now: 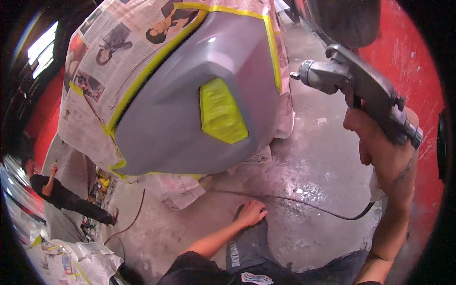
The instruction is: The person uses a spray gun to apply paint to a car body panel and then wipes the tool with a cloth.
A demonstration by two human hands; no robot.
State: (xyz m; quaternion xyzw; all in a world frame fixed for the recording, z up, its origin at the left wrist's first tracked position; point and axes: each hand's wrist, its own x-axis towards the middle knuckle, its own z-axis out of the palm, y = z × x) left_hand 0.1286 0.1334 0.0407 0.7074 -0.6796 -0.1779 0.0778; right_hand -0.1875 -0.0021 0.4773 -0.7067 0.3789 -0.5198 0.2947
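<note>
A grey panel point(166, 128) fills the upper centre, edged with yellow tape point(274, 52) and wrapped in newspaper point(83, 111). A yellow-covered patch point(223, 111) sits in its middle. My right hand point(377, 133) is closed round a metal spray gun point(346, 71), held right of the panel with its nozzle pointing left toward it. A dark hose point(323, 209) runs from below that hand along the floor. My left hand point(251, 213) holds nothing and rests on my grey-trousered knee, below the panel, fingers loosely bent over it.
A person point(57, 194) in dark clothes stands at the left. More newspaper-covered items point(71, 266) lie at lower left. A red surface point(408, 47) runs along the right, beside a dark rounded object point(344, 19) at the top. The concrete floor point(304, 156) shows beneath.
</note>
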